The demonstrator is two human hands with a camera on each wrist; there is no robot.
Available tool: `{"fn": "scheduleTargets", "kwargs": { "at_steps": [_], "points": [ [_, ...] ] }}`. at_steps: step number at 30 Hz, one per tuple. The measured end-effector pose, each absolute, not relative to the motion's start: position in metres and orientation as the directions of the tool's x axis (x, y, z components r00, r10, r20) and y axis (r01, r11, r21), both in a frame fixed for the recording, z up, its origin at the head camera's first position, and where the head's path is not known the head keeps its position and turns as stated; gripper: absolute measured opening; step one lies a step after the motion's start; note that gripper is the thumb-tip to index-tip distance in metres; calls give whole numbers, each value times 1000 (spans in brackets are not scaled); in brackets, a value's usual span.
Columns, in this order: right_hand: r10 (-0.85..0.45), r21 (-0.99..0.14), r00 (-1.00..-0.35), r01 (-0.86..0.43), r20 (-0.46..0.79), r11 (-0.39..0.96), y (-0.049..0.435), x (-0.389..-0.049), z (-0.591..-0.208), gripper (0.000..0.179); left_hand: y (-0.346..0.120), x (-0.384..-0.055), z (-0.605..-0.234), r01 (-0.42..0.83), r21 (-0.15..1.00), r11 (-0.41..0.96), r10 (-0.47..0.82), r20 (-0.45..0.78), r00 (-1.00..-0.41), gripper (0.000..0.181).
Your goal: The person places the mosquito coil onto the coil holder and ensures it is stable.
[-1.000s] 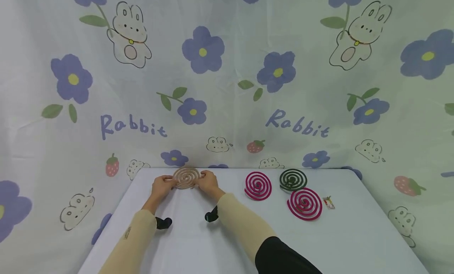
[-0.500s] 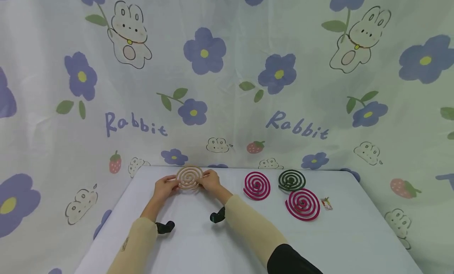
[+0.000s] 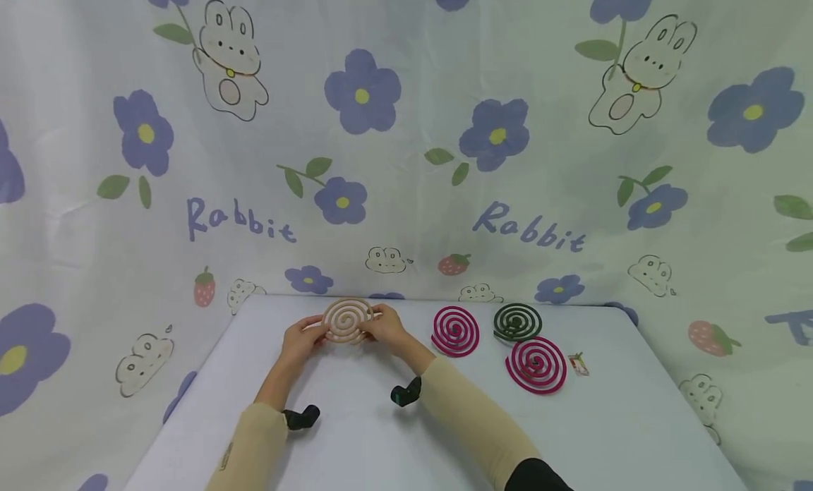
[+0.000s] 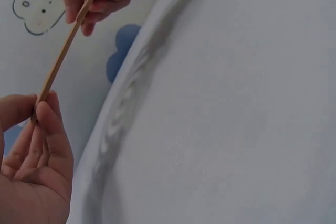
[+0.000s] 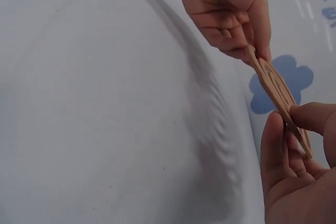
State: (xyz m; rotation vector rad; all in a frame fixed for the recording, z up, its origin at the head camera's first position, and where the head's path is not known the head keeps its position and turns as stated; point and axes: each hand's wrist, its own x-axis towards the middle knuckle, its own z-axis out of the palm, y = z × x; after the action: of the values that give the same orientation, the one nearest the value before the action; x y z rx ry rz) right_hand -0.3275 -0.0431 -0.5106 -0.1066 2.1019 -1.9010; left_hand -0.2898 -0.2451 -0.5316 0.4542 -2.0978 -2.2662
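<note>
A beige spiral mosquito coil point(image 3: 346, 323) is raised above the far left part of the white table point(image 3: 381, 449), its flat face turned toward the head camera. My left hand point(image 3: 302, 341) pinches its left edge between thumb and fingers. On the opposite edge, the right hand point(image 3: 389, 330) pinches it the same way. Seen nearly edge-on in the left wrist view, the coil point(image 4: 62, 59) spans the gap between both hands. The right wrist view shows the coil point(image 5: 277, 92) tilted, its rings slightly spread, and a striped shadow falls on the cloth below.
Right of the hands lie a magenta coil point(image 3: 455, 331), a dark green coil point(image 3: 517, 322) and another magenta coil point(image 3: 536, 365) that meets the green one's edge. A small printed tag point(image 3: 579, 364) lies beside them. A patterned curtain point(image 3: 406, 138) hangs behind the table's far edge.
Both hands have brought the beige coil slightly right, and it has lifted off the table and tilted up toward the head camera. The other coils stay in place.
</note>
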Motion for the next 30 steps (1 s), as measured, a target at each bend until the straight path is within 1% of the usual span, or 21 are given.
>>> {"fn": "scheduleTargets", "kwargs": {
  "at_steps": [5,8,15,20,25,30],
  "points": [
    [-268,-985,-951,127,-156,119,-30,-316,-504,34,-231,-280,-528,-148,979,-137,-166,-170,-971,47],
    [-283,-988,-949,116,-140,101,-23,-310,-503,31,-222,-272,-526,-140,972,-188,-140,-167,-976,48],
    [-315,-994,-944,81,-101,74,-2,-301,-497,31,-203,-264,-521,-116,940,-321,-91,-152,-984,46],
    [-335,-996,-939,59,-78,67,13,-295,-488,33,-191,-260,-516,-113,928,-355,-68,-146,-987,45],
    [-347,-995,-935,41,-70,91,27,-290,-479,32,-179,-257,-509,-100,930,-353,-51,-126,-991,46],
    [-350,-995,-934,35,-67,97,42,-284,-469,33,-166,-253,-501,-89,921,-380,-33,-109,-993,43]
  ]
}}
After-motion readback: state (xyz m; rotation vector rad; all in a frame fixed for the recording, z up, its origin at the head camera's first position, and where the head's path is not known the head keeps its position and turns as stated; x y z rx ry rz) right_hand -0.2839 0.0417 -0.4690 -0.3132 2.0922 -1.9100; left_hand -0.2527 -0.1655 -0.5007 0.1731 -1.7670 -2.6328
